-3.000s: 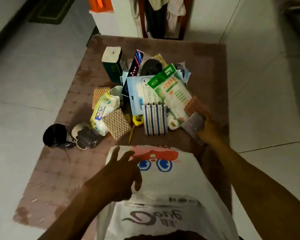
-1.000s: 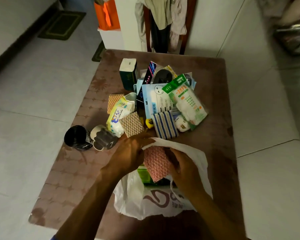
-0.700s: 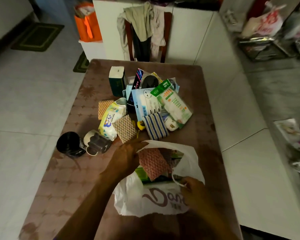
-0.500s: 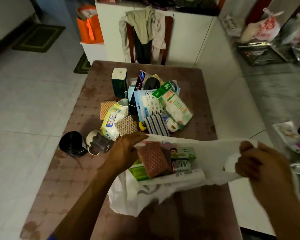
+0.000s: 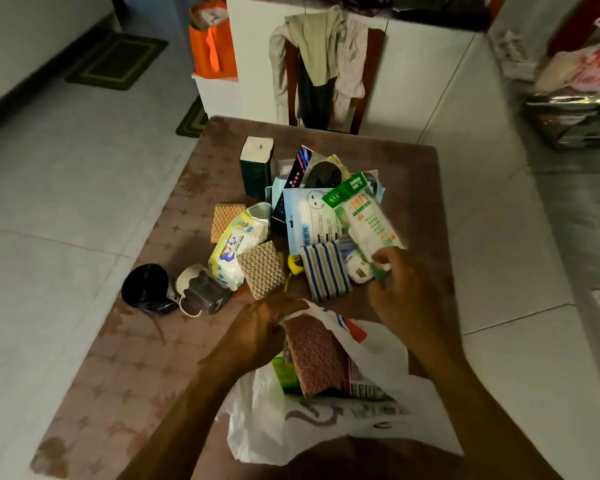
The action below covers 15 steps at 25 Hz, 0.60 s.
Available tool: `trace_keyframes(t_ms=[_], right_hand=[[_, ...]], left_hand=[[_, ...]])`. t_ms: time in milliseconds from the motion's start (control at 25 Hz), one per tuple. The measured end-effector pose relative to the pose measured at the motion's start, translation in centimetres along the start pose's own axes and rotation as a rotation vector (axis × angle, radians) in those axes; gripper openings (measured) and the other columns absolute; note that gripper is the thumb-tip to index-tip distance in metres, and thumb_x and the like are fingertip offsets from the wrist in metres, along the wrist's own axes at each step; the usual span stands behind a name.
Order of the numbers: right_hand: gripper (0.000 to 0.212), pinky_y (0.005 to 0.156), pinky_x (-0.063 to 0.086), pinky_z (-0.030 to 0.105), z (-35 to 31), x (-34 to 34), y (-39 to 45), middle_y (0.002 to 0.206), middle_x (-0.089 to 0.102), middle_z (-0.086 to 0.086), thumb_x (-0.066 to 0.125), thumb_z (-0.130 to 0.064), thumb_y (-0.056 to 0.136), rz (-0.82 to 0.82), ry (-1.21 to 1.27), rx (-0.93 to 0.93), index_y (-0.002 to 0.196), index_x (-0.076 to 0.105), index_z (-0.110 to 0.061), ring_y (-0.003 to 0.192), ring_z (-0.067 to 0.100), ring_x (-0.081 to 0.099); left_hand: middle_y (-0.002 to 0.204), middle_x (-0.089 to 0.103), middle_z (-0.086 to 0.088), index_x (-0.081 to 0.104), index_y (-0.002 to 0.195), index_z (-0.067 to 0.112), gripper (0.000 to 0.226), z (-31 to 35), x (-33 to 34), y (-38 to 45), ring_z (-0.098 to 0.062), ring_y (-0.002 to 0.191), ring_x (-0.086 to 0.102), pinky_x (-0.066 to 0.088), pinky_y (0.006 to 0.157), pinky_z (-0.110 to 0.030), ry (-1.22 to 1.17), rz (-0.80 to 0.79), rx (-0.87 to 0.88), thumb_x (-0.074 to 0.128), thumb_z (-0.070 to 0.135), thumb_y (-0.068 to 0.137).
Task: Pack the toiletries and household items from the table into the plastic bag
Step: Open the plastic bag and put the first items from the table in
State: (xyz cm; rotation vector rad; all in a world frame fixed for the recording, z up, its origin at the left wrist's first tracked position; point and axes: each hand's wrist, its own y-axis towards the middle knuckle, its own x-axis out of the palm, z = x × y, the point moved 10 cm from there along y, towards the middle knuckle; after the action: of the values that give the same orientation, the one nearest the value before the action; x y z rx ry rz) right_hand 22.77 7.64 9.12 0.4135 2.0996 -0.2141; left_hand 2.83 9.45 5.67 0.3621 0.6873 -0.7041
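My right hand [image 5: 407, 292] fingers [image 5: 381, 259] pinch the green-and-white plastic packet [image 5: 368, 223] at its near corner: light, crinkly, slippery. Left hand [image 5: 257, 327] grips the white plastic bag [image 5: 378, 362] rim.

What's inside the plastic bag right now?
In the bag: a pink sponge, a green box edge beside it, some printed packaging. Anything deeper is covered.

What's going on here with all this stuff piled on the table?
A person is packing the pile into a white plastic bag on the brown table. The left hand holds the bag's mouth open; a pinkish scrubbing pad is already inside. The right hand reaches for the green-and-white packet on the pile. A blue-striped cloth and a baby wipes pack still wait.
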Motion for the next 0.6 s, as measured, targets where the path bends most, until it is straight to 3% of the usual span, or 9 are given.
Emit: trace_keyframes(t_ms=[80,160,240,320,440,600], right_hand=[[0.03,0.084,0.052,0.042,0.2,8.1,3.9,0.119,0.06,0.008,0.058,-0.018,0.086,-0.237,0.192,0.081,0.115,0.052,-0.017,0.103,0.027,0.059],[0.052,0.093,0.048,0.043,3.5,15.3,6.7,0.133,0.053,0.013,0.059,-0.024,0.087,-0.416,0.164,0.242,0.134,0.041,-0.013,0.114,0.032,0.054],[0.078,0.1,0.043,0.045,6.5,19.6,8.3,0.144,0.041,0.015,0.066,-0.028,0.082,-0.465,0.071,0.334,0.146,0.023,-0.012,0.125,0.036,0.045],[0.09,0.103,0.041,0.047,8.2,21.4,9.1,0.144,0.041,0.015,0.074,-0.031,0.077,-0.429,0.051,0.349,0.146,0.021,-0.012,0.127,0.037,0.045],[0.063,0.096,0.044,0.039,7.2,20.4,9.7,0.134,0.057,0.014,0.073,-0.027,0.08,-0.393,0.274,0.329,0.135,0.047,-0.01,0.12,0.032,0.054],[0.043,0.079,0.053,0.026,5.0,7.2,5.0,0.118,0.064,-0.001,0.066,-0.024,0.088,-0.031,0.69,0.283,0.129,0.054,-0.018,0.104,0.015,0.064]], left_hand=[[0.124,0.064,0.002,0.068,0.114,0.017,0.048,-0.3,0.2,0.8,0.0,0.112,0.056,0.044,0.094,-0.011,-0.004,-0.017,-0.026,0.039,0.017,0.075],[0.123,0.065,-0.002,0.068,0.114,0.015,0.05,-1.3,0.2,1.6,0.0,0.112,0.053,0.04,0.094,-0.008,0.021,-0.005,-0.064,0.037,0.022,0.075],[0.124,0.065,-0.002,0.068,0.114,0.015,0.05,-1.7,0.3,2.5,0.001,0.112,0.052,0.038,0.093,-0.006,0.014,-0.008,-0.093,0.037,0.022,0.076],[0.127,0.063,0.0,0.067,0.118,0.015,0.048,-2.4,1.2,3.0,-0.005,0.117,0.055,0.042,0.093,-0.009,0.015,-0.029,-0.12,0.041,0.01,0.078],[0.139,0.055,0.001,0.06,0.129,0.019,0.063,-3.7,2.4,3.5,-0.012,0.126,0.051,0.048,0.098,-0.028,0.045,-0.051,-0.151,0.046,-0.008,0.073],[0.144,0.049,0.0,0.054,0.134,0.018,0.068,-2.6,2.4,4.1,-0.013,0.131,0.047,0.043,0.104,-0.029,0.062,-0.02,-0.112,0.041,-0.003,0.071]])
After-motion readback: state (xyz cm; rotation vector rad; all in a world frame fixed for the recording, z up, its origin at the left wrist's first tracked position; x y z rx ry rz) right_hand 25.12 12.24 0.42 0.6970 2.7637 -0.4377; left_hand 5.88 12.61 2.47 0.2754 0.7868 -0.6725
